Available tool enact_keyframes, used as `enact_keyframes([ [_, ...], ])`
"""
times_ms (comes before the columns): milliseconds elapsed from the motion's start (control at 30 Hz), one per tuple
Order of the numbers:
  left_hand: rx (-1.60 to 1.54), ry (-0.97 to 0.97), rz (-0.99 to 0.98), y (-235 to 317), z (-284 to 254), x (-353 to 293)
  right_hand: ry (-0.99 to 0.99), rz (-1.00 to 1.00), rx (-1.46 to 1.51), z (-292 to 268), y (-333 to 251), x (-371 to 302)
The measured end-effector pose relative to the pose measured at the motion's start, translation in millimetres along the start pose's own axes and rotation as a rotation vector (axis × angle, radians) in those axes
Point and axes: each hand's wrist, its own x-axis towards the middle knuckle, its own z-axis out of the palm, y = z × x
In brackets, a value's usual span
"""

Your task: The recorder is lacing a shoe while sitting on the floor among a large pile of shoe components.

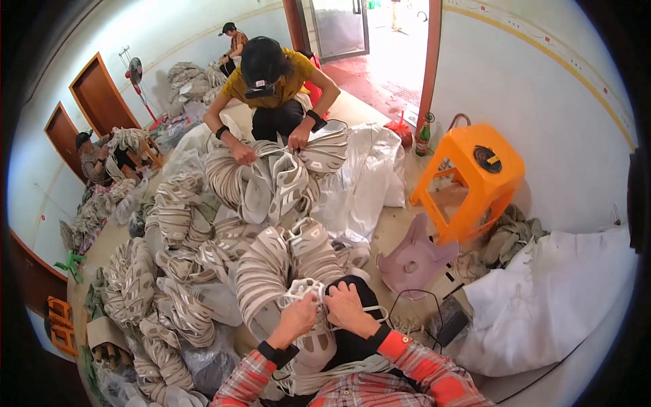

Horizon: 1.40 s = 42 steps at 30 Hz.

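A beige and grey shoe upper (316, 349) rests on my lap in front of me, with its pale inner side partly showing. At its lacing my left hand (299, 319) is closed in a pinch on the white shoelace (308, 286). Close beside it, my right hand (350, 309) is also closed on the lace, and a loop of lace sticks out to its right. The exact finger grip is partly hidden. Just beyond my hands curve two nested rows of similar shoe uppers (263, 278). More pale laces (339, 373) lie across my lap.
Opposite me a person (271, 88) in a cap works on another bundle of uppers (227, 166). Heaps of uppers (129, 281) fill the left. On the right stand an orange stool (485, 159), a broken mauve plastic piece (413, 258), a green bottle (424, 136) and a white sack (542, 305).
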Motion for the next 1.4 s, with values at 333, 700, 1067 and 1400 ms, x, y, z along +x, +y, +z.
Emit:
enact_keyframes([
  [333, 0.127, -0.095, 0.015, -3.2, 8.4, 1.3, -0.015, -0.035, -0.022, -5.9, -7.1, -8.6],
  [700, 0.188, 0.072, 0.109, 9.4, 2.7, -18.1, 0.005, 0.023, 0.017, -3.9, -6.7, -10.1],
  [1067, -0.028, -0.023, 0.107, -30.9, 20.1, 6.5, 0.078, 0.031, 0.222, 1.6, -8.4, -5.9],
  [1400, -0.06, 0.022, 0.166, -16.7, 14.3, -6.0, 0.047, 0.026, 0.205, 4.7, -6.0, -9.3],
])
